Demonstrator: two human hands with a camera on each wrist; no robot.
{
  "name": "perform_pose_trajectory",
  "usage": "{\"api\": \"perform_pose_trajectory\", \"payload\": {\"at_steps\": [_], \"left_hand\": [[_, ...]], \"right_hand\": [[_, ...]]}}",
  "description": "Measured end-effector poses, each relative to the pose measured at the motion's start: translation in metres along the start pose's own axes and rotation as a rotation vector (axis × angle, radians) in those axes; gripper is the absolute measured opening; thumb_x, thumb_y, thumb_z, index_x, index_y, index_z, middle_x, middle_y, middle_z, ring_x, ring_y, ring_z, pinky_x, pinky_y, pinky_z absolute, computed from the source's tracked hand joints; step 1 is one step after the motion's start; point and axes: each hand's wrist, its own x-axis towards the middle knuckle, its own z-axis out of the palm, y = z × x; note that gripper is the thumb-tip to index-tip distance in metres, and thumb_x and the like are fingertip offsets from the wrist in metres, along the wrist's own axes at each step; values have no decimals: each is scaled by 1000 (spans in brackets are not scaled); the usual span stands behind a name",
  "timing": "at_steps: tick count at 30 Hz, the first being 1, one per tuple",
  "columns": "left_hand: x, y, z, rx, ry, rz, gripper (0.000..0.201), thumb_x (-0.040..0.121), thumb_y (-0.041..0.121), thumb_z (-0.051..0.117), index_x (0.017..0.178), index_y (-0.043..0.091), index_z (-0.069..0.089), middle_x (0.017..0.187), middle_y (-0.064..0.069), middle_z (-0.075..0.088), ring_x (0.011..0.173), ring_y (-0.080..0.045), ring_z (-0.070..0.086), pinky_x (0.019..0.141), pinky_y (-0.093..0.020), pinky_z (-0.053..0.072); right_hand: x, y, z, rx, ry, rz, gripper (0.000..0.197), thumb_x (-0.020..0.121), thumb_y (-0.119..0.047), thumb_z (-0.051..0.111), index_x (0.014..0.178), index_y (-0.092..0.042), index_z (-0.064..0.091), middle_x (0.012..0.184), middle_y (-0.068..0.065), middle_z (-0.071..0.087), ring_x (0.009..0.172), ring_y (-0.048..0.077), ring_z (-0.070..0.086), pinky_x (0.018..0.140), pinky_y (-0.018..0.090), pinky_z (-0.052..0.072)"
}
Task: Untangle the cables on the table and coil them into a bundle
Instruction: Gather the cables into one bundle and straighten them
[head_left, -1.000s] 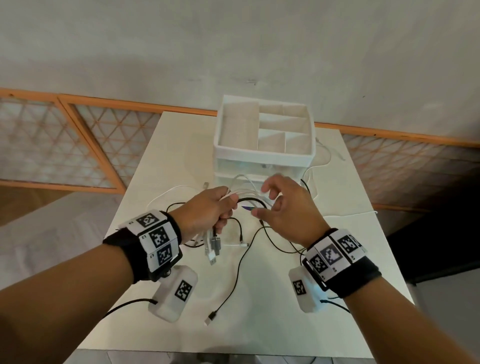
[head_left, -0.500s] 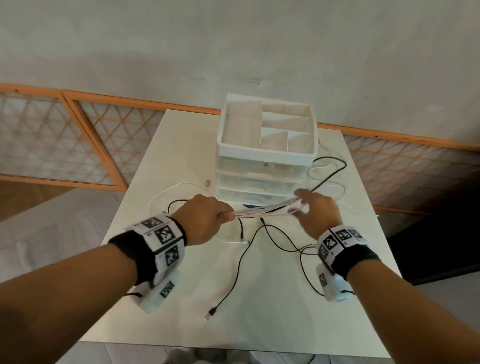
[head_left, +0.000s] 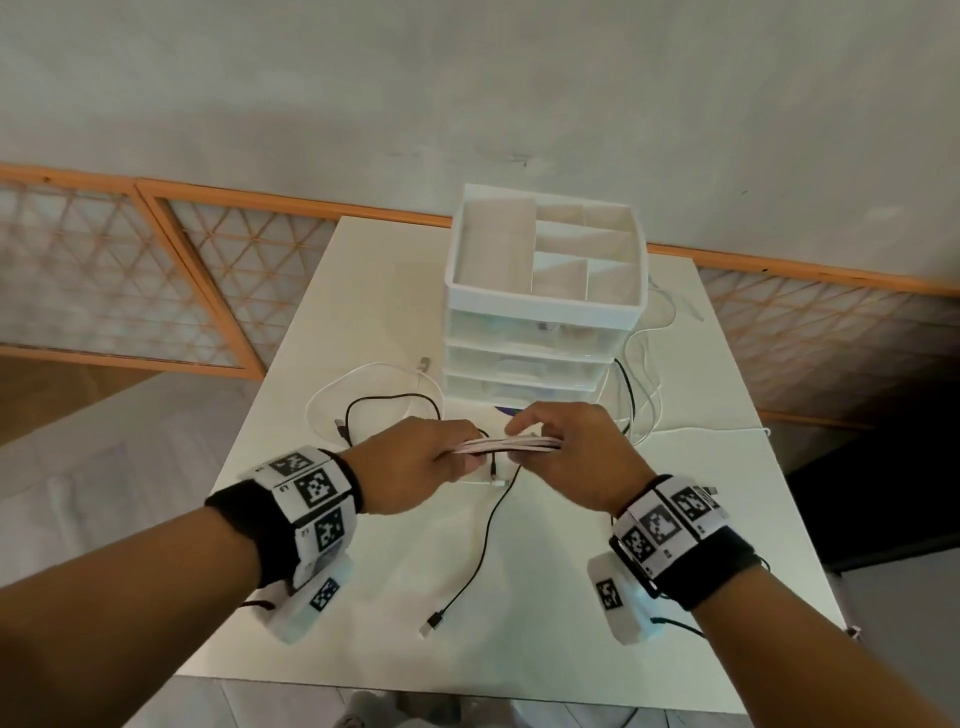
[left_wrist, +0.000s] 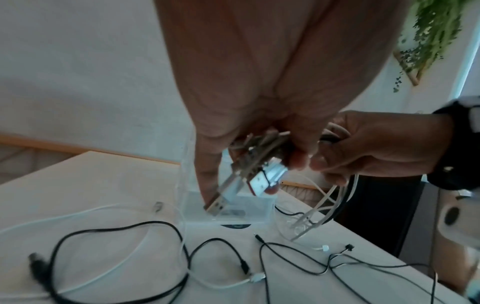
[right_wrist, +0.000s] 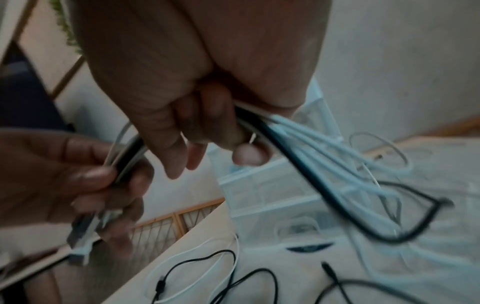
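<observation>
A gathered bunch of cables (head_left: 511, 445), mostly white with one black, runs between my two hands above the white table (head_left: 727, 519). My left hand (head_left: 415, 462) grips the end with the USB plugs (left_wrist: 257, 183), which stick out below its fingers. My right hand (head_left: 571, 457) is curled round the same cable bunch (right_wrist: 262, 121) close beside the left hand (right_wrist: 64, 176). From the right hand the strands (right_wrist: 337, 174) trail down to the table. Loose black cables (head_left: 483, 540) and white cables (head_left: 363, 379) lie on the tabletop beneath.
A white drawer organiser (head_left: 545, 291) with an open divided top stands at the back middle of the table. More white and black cable loops (head_left: 639, 395) lie to its right. An orange-framed lattice railing (head_left: 156, 270) runs behind.
My right hand had slid out to the right along the bunch, then came back in; it now grips the bunch right beside the left hand.
</observation>
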Motion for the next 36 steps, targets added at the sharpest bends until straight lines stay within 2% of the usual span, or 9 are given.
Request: {"api": "perform_pose_trajectory", "payload": {"at_steps": [6,8,12,15,20,25,31,34,36], "left_hand": [[8,9,-1,-38,90,64,17,93,17,61,108,18,68,93,1,71,83,-13,65,75,-28,49],[5,8,-12,-266,95,-47,18,88,16,69,106,18,68,91,-4,71,78,-8,64,74,-24,49],[-3,9,-18,-974,36,-274,45,90,45,61,111,6,68,94,-15,70,88,-26,67,87,-47,56],[1,18,-14,-1146,107,-339,69,96,59,35,109,-3,64,89,-21,68,73,-31,66,67,-39,60],[7,29,-15,-996,144,-334,70,97,61,35,100,-3,65,70,-15,65,59,-24,60,51,-29,53],[4,22,-7,-805,169,-266,47,85,50,66,92,4,60,60,-2,59,49,-13,49,42,-21,36],[2,7,-4,-876,299,-298,33,98,34,58,88,3,67,58,-6,56,43,-13,42,40,-20,30],[2,0,-7,-685,229,-326,38,99,41,52,104,5,63,87,-7,67,69,-23,61,68,-34,56],[5,3,-18,-313,391,-301,41,96,52,49,111,16,61,107,2,68,96,-19,64,91,-36,50]], "right_hand": [[2,-34,2,47,-179,-139,33,79,-23,76,110,-27,67,88,-6,74,78,13,68,74,33,55],[3,-31,-5,166,-199,-93,36,81,-32,76,116,-32,68,87,-2,75,75,18,69,74,36,55],[2,-22,-9,262,-101,-104,17,96,-36,63,107,-40,75,59,-7,56,56,13,46,58,29,42],[3,-26,-6,258,-97,-114,19,99,-29,61,110,-31,76,60,-11,62,51,11,48,54,22,42],[2,-36,7,168,-102,-194,24,98,-27,57,113,-24,76,73,0,71,69,23,63,71,37,52],[2,-33,22,74,-35,-208,24,93,-32,53,89,-21,74,68,2,68,63,21,62,65,44,53],[-2,-26,14,213,-31,-74,14,92,-33,69,102,-23,72,68,-7,68,60,12,61,62,30,51],[-3,-19,11,122,-105,-77,13,92,-30,70,80,-24,70,58,-13,56,56,5,50,58,18,37],[-4,-25,16,99,-155,-91,15,92,-27,70,77,-26,68,57,-12,55,55,4,50,57,15,36]]}}
